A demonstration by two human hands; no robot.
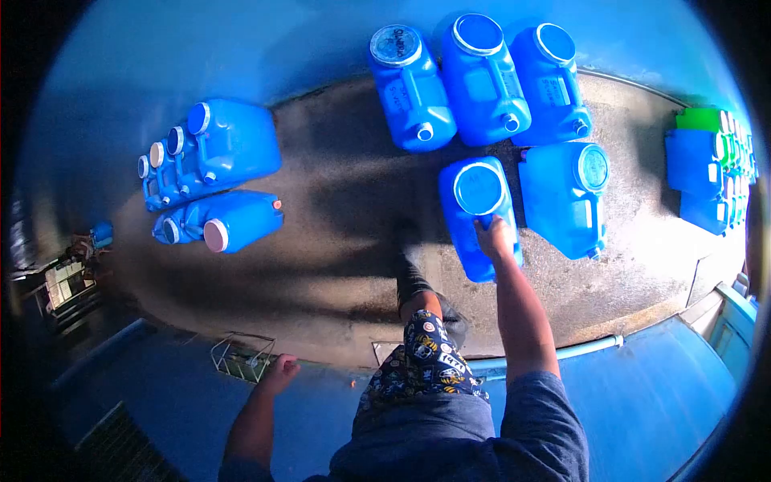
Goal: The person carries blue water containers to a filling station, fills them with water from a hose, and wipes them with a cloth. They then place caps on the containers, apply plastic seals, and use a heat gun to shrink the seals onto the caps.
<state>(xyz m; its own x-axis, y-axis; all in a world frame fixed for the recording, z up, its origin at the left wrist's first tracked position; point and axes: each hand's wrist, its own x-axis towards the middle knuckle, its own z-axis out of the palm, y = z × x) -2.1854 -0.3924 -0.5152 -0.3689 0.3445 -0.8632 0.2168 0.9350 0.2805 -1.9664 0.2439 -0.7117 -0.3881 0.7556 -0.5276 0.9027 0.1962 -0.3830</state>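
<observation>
My right hand (495, 237) is closed around the handle of a blue water jug (458, 229) with a wide white-rimmed cap. Just right of it is another blue jug (550, 193), turned a different way. Behind these, three more blue jugs (482, 88) line up against the blue wall, with dark handwriting on them. Low on the left, away from the jugs, hangs my left hand (279, 372), its fingers curled in and nothing visible in them.
More blue jugs (241, 145) are grouped at the left, one with a pinkish cap. Blue and green jugs (699, 161) are stacked at the far right. The concrete floor (345, 209) looks wet. A wire rack (243, 357) and a pale pipe (562, 351) lie along the near edge.
</observation>
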